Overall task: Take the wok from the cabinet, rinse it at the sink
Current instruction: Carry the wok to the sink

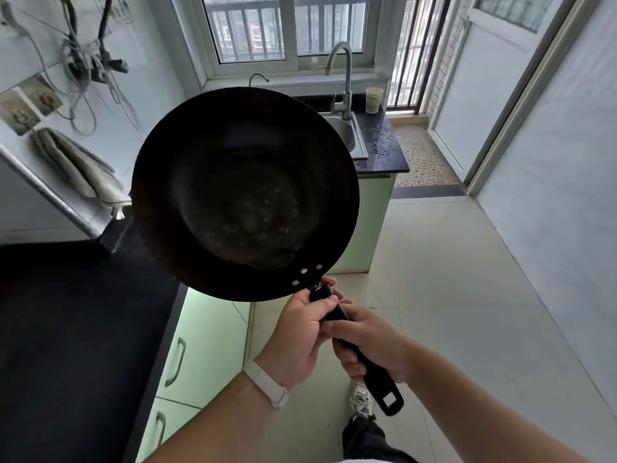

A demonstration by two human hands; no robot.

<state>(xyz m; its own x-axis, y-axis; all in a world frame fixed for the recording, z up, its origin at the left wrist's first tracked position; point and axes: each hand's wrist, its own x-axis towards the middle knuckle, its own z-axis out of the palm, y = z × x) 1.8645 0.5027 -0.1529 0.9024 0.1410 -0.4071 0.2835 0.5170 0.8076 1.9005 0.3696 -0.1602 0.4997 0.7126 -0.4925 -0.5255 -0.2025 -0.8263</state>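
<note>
Black wok [245, 195] aloft (rim beside countertop [66, 329] edge), left hand [300, 332] and right hand [370, 345] clenched around its handle [377, 382].

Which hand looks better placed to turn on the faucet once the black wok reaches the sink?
Probably the right hand: the curved steel faucet stands on the right, and the left hand grips nearer the black round wok, bearing its weight.

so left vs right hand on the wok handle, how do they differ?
The left hand grips the handle high, just below the wok; the right hand grips lower, nearer the hanging loop. The left wrist wears a white band; the right is bare. Both are closed around the handle.
</note>
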